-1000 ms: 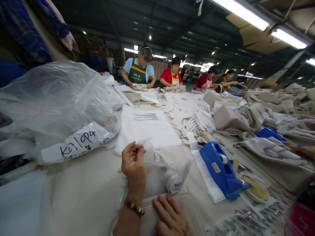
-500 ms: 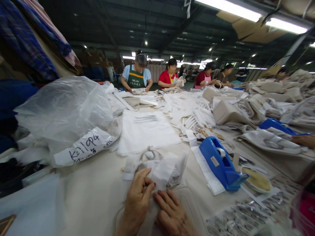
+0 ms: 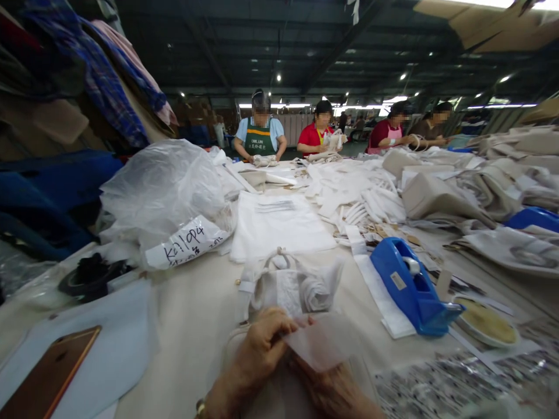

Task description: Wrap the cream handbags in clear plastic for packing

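Note:
Above the front of the table I hold a thin translucent white sheet [image 3: 322,342], its right half lifted and slightly blurred. My left hand [image 3: 266,343] is closed, pinching the sheet's left edge between thumb and fingers. Behind and below the sheet, my right hand [image 3: 334,387] is closed at it too; most of its fingers are hidden. Beneath both hands lies a beige bag [image 3: 233,349], largely covered by them. Its curved handle and upper part, wrapped in white paper [image 3: 286,291], show just beyond my fingertips.
To the right stand a blue tape dispenser [image 3: 408,288] and a round dish [image 3: 489,320]. On the left lie a phone [image 3: 52,369] and a plastic bag bundle [image 3: 161,192]. White sheets [image 3: 279,227] are stacked ahead. Co-workers [image 3: 261,131] work across the table.
My hands have risen from the bag and come together on the thin sheet, which is now lifted. The paper around the handle lies more open. The view has turned left.

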`<state>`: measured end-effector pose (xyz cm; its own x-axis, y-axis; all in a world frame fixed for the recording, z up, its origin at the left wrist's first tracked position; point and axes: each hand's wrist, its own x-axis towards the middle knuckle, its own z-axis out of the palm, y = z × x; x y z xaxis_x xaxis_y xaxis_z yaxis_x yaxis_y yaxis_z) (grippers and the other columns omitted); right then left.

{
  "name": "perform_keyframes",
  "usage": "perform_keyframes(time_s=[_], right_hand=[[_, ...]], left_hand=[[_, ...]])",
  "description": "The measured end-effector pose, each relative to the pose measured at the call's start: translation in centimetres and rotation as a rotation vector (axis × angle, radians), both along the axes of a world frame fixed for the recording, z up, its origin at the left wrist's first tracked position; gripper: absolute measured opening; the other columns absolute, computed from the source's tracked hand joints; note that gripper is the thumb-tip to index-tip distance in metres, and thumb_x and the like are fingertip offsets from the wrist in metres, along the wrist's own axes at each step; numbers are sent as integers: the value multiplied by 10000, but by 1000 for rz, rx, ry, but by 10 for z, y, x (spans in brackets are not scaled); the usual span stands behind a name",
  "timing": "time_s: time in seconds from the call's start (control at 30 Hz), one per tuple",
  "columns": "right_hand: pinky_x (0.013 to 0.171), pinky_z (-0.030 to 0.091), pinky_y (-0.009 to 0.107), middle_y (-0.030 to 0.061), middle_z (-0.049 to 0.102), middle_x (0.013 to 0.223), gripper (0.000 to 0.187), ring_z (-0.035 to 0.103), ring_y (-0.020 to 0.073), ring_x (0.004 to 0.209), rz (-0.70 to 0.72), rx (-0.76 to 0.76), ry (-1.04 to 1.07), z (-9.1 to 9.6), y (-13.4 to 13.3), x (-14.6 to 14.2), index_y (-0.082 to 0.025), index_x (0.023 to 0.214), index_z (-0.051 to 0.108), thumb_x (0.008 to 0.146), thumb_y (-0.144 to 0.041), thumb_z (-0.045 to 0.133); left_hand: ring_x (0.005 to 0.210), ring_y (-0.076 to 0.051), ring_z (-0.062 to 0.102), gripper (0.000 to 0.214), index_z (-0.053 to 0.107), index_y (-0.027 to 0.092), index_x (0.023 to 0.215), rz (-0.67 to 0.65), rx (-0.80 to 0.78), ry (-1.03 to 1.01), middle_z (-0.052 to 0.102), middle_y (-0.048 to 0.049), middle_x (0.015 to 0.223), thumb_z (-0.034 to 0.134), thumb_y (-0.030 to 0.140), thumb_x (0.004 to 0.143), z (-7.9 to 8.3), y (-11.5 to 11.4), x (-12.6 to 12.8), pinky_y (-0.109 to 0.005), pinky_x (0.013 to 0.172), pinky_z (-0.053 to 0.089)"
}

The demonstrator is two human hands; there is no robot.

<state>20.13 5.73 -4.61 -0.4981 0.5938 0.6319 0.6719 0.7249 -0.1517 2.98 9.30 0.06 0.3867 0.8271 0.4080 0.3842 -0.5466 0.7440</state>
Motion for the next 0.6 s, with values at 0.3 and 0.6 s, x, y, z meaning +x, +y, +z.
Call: perform_keyframes(time_s=[0.3, 0.6], right_hand=[[1050, 373, 474, 140, 577, 1171, 255, 476, 230, 1200, 112, -140, 108, 19, 1, -1, -169, 963, 607, 851, -80, 396], [1069, 385, 362, 88, 532, 1123, 273, 511, 175, 1147, 121, -1, 249, 12, -9, 8, -194, 925, 616, 839, -63, 393]], left_hand=[[856, -172, 593, 199, 633, 197, 885, 42, 388, 118, 663, -36, 841, 460, 105, 852, -15, -21, -8, -305, 778, 488], [1009, -159, 590, 303, 650, 91, 929, 64, 848, 303, 692, -70, 902, 347, 84, 924, -24, -40, -5, -339, 1049, 349]])
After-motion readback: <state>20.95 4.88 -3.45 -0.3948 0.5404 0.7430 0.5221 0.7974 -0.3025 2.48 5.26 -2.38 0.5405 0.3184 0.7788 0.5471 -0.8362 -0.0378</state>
